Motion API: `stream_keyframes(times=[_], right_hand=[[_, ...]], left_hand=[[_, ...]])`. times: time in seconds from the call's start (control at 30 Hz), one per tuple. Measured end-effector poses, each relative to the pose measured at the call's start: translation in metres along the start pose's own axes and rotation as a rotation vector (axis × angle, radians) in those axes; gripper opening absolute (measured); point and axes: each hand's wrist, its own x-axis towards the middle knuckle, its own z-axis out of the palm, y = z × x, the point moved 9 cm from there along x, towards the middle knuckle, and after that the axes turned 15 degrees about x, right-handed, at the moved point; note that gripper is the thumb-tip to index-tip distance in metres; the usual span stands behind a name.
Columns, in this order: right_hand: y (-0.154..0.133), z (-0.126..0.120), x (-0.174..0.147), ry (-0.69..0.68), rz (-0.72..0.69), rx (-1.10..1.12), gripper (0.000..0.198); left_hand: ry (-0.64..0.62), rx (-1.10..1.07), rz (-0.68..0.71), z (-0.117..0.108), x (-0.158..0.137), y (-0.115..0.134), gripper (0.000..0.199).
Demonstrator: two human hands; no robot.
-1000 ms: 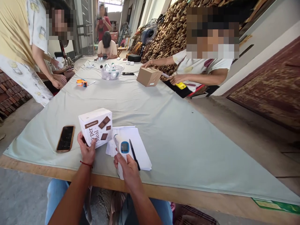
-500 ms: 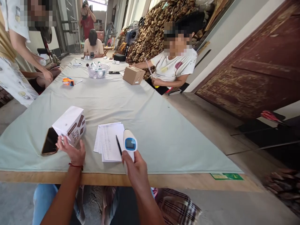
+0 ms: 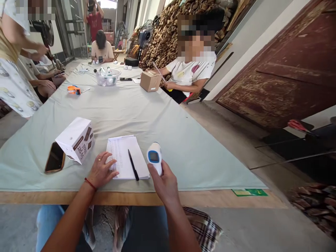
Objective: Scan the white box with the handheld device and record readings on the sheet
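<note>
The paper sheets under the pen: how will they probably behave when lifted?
The paper sheets look thin, so probably floppy. Their edges are uneven, so they may slide apart. The black pen on top could roll off.

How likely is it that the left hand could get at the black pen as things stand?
Likely yes: the left hand is at the left edge of the papers, apparently holding nothing, and the black pen lies on top of them, with nothing standing between.

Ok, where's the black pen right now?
In the head view's lower centre, the black pen lies on the white papers, between the left hand and the thermometer in the right hand.
</note>
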Motion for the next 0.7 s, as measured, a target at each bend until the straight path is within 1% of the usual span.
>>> stream_keyframes(times=[0.07, 0.17, 0.23, 0.33, 0.4, 0.43, 0.5, 0.57, 0.6, 0.7], right_hand=[[0.017, 0.008, 0.012, -0.034, -0.034, -0.221, 0.055], [0.042, 0.021, 0.029, -0.124, -0.073, -0.539, 0.048], [0.05, 0.025, 0.039, -0.145, -0.138, -0.674, 0.047], [0.057, 0.025, 0.049, -0.153, -0.18, -0.801, 0.044], [0.054, 0.024, 0.051, -0.114, -0.246, -0.827, 0.042], [0.048, 0.025, 0.05, -0.085, -0.306, -0.803, 0.04], [0.036, 0.033, 0.041, -0.063, -0.441, -0.677, 0.034], [0.029, 0.051, 0.031, -0.116, -0.504, -0.537, 0.031], [0.03, 0.061, 0.027, -0.157, -0.487, -0.509, 0.028], [0.036, 0.089, 0.022, -0.235, -0.402, -0.576, 0.026]], left_hand=[[-0.039, -0.009, 0.015, 0.004, -0.001, 0.002, 0.045], [-0.078, -0.036, 0.052, 0.009, -0.003, 0.006, 0.059], [-0.105, -0.054, 0.045, 0.012, -0.004, 0.006, 0.065], [-0.132, -0.068, 0.025, 0.015, -0.005, 0.006, 0.063], [-0.14, -0.073, 0.018, 0.016, -0.006, 0.006, 0.062], [-0.144, -0.074, 0.015, 0.016, -0.006, 0.006, 0.061], [-0.154, -0.072, 0.013, 0.017, -0.006, 0.006, 0.061], [-0.166, -0.068, 0.011, 0.018, -0.006, 0.006, 0.061], [-0.17, -0.066, 0.011, 0.018, -0.006, 0.006, 0.061], [-0.172, -0.062, 0.015, 0.018, -0.005, 0.006, 0.061]])
